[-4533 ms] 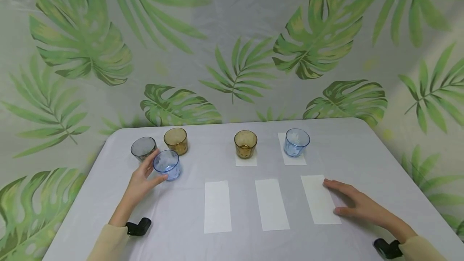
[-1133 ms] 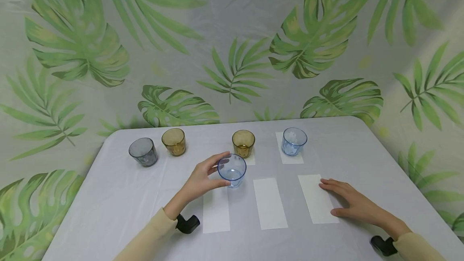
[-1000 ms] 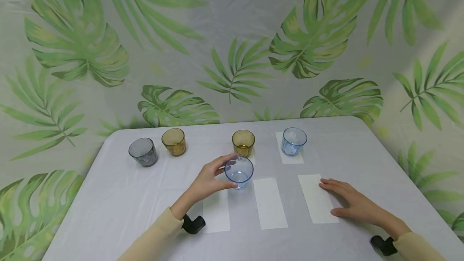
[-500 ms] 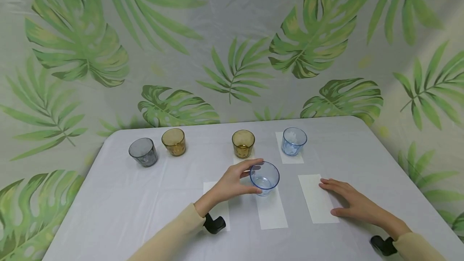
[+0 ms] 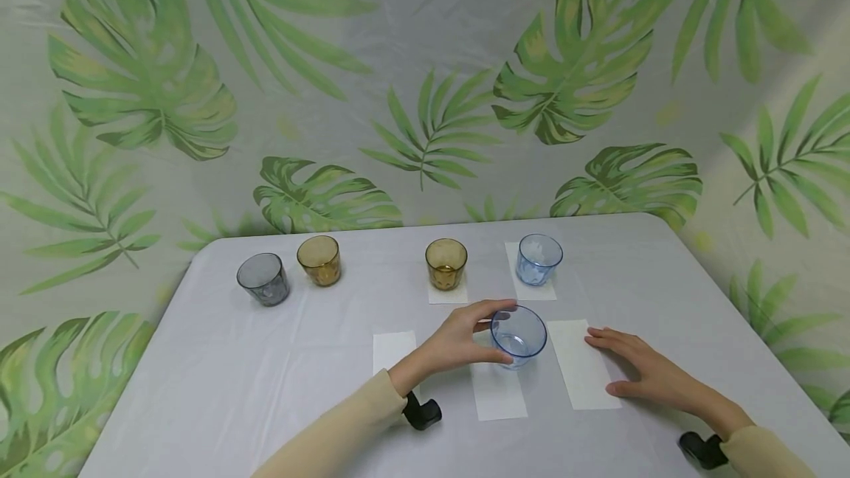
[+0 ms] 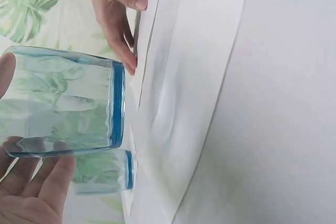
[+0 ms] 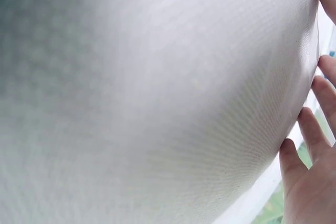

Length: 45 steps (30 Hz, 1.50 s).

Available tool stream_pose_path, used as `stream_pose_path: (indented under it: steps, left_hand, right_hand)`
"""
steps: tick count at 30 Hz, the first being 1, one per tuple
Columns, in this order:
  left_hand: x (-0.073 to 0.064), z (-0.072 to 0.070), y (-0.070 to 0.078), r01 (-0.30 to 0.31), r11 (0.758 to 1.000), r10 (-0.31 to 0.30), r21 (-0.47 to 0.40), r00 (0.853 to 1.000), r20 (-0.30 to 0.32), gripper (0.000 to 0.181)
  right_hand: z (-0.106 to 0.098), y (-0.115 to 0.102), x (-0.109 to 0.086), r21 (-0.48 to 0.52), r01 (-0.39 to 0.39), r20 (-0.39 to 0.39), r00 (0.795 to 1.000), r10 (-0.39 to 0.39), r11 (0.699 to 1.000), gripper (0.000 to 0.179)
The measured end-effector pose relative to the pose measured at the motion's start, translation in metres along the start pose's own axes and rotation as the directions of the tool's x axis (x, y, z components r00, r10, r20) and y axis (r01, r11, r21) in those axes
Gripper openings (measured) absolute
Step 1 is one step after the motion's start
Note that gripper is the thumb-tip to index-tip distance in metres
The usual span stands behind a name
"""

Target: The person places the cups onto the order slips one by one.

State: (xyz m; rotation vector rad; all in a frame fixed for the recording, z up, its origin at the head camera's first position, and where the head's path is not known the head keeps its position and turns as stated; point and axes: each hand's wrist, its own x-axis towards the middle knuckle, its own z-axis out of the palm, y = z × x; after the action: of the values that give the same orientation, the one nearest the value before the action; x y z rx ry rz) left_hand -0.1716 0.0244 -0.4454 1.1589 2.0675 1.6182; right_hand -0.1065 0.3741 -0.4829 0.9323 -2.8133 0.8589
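Observation:
My left hand (image 5: 458, 341) grips a clear blue glass tumbler (image 5: 520, 336), thumb on the near side and fingers on the far side. The tumbler is upright and overlaps the upper part of the middle white paper strip (image 5: 502, 398). In the left wrist view a gap shows between the tumbler's thick blue base (image 6: 117, 103) and the strip below. My right hand (image 5: 651, 375) rests with relaxed fingers spread at the right edge of the right paper strip (image 5: 579, 371). In the right wrist view its fingertips (image 7: 289, 150) touch the white surface.
A grey tumbler (image 5: 264, 280) and an amber tumbler (image 5: 319, 262) stand at the back left. Another amber tumbler (image 5: 446, 264) and a second blue tumbler (image 5: 539, 262) stand on paper strips at the back. The left strip (image 5: 393, 350) lies partly behind my left forearm.
The left hand has taken the blue tumbler from beside the grey and amber ones and carried it rightward, past the left strip to the middle one. The right hand has stayed in place.

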Motion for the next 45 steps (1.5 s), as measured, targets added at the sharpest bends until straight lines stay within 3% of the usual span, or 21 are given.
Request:
stream_pose_path:
  steps: [6, 18, 23, 30, 35, 39, 45]
  left_hand:
    - [0.011, 0.011, -0.002, -0.023, 1.000, 0.022, 0.001, 0.999, 0.027, 0.074]
    - [0.030, 0.032, -0.002, -0.032, 0.997, 0.027, 0.065, 0.997, 0.077, 0.074]
    - [0.038, 0.042, 0.000, -0.023, 0.997, 0.016, 0.079, 0.996, 0.092, 0.074]
    - [0.048, 0.056, 0.001, -0.036, 0.993, 0.023, 0.111, 0.993, 0.116, 0.075]
    - [0.053, 0.065, 0.001, -0.033, 0.993, 0.020, 0.114, 0.993, 0.117, 0.075]
    - [0.056, 0.070, 0.000, -0.025, 0.990, 0.008, 0.141, 0.993, 0.117, 0.075]
    - [0.059, 0.076, -0.002, -0.045, 0.983, 0.024, 0.178, 0.993, 0.115, 0.075]
  right_hand:
    - [0.001, 0.001, 0.000, 0.001, -0.026, 0.015, 1.000, 0.026, 1.000, 0.066]
    - [0.001, 0.002, 0.000, -0.007, 0.005, 0.004, 1.000, -0.005, 1.000, 0.065]
    - [0.002, 0.004, -0.001, -0.017, -0.031, 0.007, 0.999, 0.031, 0.999, 0.064]
    - [0.000, 0.003, -0.003, -0.108, -0.154, 0.033, 0.987, 0.158, 0.982, 0.071]
    - [-0.002, -0.002, -0.002, -0.056, -0.234, 0.085, 0.967, 0.238, 0.971, 0.076]
    - [-0.003, -0.004, -0.001, -0.027, -0.242, 0.100, 0.965, 0.244, 0.970, 0.079]
    - [-0.002, -0.004, -0.001, -0.015, -0.201, 0.081, 0.976, 0.201, 0.980, 0.073]
